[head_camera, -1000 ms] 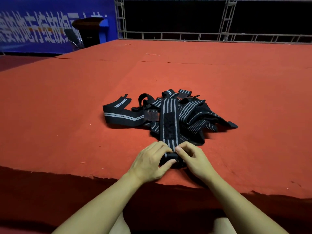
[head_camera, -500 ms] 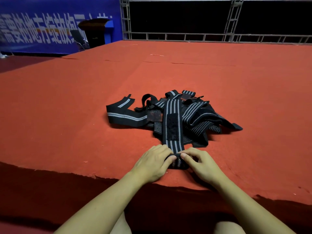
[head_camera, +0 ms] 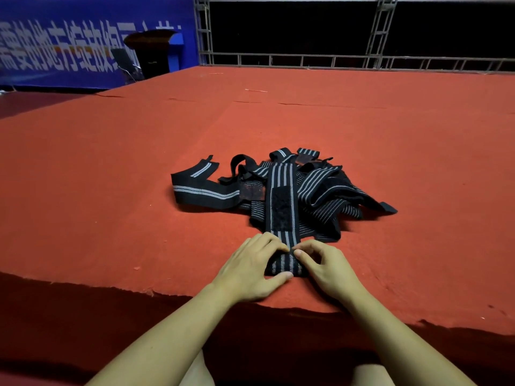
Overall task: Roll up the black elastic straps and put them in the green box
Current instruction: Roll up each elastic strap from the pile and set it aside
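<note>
Red felt-like carpet (head_camera: 111, 190) covers the raised platform we work on; near edge is ragged, dropping to a darker step. Blue banner (head_camera: 69, 43) with white characters sits far back left, metal truss railing (head_camera: 348, 61) across the back.

Our left hand (head_camera: 250, 270) and right hand (head_camera: 326, 270) sit side by side at the carpet's near edge, fingers curled over the rolled strap end (head_camera: 284, 264): a short, tight cylinder of black woven elastic with grey lengthwise stripes. Left thumb presses the roll's near side; fingers (head_camera: 274, 243) of both hands bear on its top, fingertips nearly meeting.

Unrolled length of that strap runs straight away from our fingers, flat, with a rough black hook-and-loop patch (head_camera: 281, 208) along its middle.

Just beyond our fingers lies the strap pile (head_camera: 320, 190): tangled flat bands, black with thin grey stripes, some looped, one wide band (head_camera: 203, 192) folding out left.

Green box: not in view.
</note>
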`<state>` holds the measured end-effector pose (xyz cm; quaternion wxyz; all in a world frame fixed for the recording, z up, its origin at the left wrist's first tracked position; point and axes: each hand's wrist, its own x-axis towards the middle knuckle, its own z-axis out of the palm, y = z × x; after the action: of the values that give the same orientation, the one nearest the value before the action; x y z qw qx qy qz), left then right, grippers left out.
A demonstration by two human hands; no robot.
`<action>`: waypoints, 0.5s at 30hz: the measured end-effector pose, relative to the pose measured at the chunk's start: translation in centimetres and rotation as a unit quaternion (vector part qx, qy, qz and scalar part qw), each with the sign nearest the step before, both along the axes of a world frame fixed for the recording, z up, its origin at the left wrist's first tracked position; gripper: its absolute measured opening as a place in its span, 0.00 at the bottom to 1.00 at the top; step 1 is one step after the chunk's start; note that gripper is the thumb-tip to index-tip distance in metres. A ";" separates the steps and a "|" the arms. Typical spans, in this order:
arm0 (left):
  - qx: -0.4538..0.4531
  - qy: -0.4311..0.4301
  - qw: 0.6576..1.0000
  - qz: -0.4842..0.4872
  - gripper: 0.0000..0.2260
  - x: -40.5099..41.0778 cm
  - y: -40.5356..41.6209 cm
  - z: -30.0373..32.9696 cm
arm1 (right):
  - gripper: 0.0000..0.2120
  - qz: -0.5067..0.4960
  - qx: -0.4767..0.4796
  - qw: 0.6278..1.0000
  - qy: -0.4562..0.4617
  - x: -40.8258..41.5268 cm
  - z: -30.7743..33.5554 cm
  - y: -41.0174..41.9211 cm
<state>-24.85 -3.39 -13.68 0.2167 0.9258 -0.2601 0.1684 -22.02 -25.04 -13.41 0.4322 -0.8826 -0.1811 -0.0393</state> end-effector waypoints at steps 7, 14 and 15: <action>-0.001 0.020 1.000 0.020 0.20 0.3 0.0 -0.2 | 0.10 0.040 -0.036 0.997 -0.056 -0.9 0.0 -0.1; -0.010 0.037 0.999 0.039 0.20 0.5 0.0 -0.3 | 0.15 0.060 -0.092 0.990 -0.090 -1.0 -0.2 -0.2; -0.016 0.037 0.998 0.040 0.19 0.6 0.0 -0.3 | 0.14 0.059 -0.090 0.990 -0.091 -1.0 -0.2 -0.2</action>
<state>-24.30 -3.43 -13.94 0.2338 0.9374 -0.2124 0.1465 -23.04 -25.22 -13.64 0.3344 -0.8985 -0.2737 -0.0773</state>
